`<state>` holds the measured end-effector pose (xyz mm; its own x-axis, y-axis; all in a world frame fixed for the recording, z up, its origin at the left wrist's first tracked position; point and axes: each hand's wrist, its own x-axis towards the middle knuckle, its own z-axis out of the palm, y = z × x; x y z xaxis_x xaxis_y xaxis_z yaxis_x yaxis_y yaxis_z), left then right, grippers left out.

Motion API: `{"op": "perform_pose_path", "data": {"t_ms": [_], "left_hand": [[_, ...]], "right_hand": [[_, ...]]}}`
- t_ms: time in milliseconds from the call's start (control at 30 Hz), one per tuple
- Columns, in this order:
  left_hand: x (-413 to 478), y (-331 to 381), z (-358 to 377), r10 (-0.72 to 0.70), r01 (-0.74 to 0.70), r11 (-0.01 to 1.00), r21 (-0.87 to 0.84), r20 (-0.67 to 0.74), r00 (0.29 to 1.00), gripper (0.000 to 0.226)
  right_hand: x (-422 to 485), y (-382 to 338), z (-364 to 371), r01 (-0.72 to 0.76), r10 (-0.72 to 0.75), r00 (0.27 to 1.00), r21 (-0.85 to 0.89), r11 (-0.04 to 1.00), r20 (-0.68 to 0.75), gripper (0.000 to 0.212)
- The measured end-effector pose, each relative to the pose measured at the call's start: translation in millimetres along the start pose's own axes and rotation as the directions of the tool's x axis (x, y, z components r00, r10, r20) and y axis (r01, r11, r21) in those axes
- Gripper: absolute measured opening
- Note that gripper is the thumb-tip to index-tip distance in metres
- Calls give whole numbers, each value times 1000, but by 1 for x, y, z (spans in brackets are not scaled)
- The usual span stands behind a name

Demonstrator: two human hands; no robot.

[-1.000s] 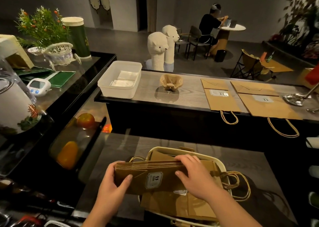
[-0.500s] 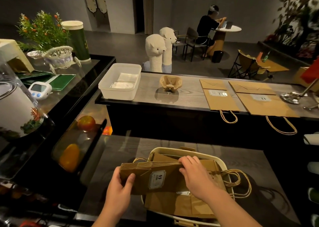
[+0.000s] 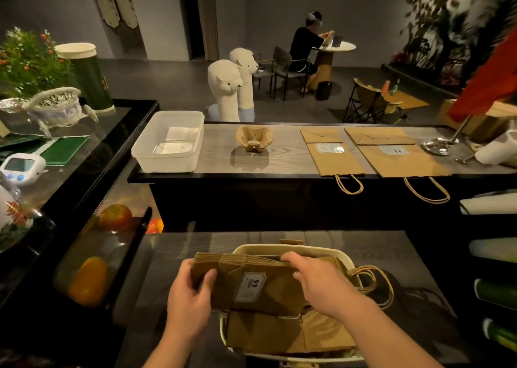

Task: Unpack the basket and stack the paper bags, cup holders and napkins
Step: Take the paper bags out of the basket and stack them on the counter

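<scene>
Left hand [image 3: 190, 297] and right hand [image 3: 319, 281] gripped the bags [image 3: 268, 297]; the right, flat before, now hooked their far edge for lifting.

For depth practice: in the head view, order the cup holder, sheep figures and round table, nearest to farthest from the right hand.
1. Cup holder, on the counter ahead of the right hand.
2. Sheep figures, just behind the counter.
3. Round table, far back right.

White label [image 3: 249, 286] on the topmost of the held paper bags [image 3: 279, 295] reads "9.9".
</scene>
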<state>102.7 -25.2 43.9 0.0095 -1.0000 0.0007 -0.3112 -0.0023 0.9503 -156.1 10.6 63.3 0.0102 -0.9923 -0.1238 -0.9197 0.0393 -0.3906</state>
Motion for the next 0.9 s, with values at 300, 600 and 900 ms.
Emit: {"op": "perform_pose_path", "data": {"t_ms": [300, 600, 900], "left_hand": [[71, 117, 42, 299, -299, 951, 82, 5, 954, 28], [76, 163, 161, -102, 133, 975, -180, 175, 979, 69], [70, 184, 227, -181, 289, 835, -468, 263, 948, 44]], "right_hand": [[11, 39, -82, 27, 24, 970, 202, 979, -243, 27], [41, 101, -146, -9, 350, 908, 825, 564, -229, 36], [52, 129, -140, -62, 316, 942, 866, 496, -114, 34]]}}
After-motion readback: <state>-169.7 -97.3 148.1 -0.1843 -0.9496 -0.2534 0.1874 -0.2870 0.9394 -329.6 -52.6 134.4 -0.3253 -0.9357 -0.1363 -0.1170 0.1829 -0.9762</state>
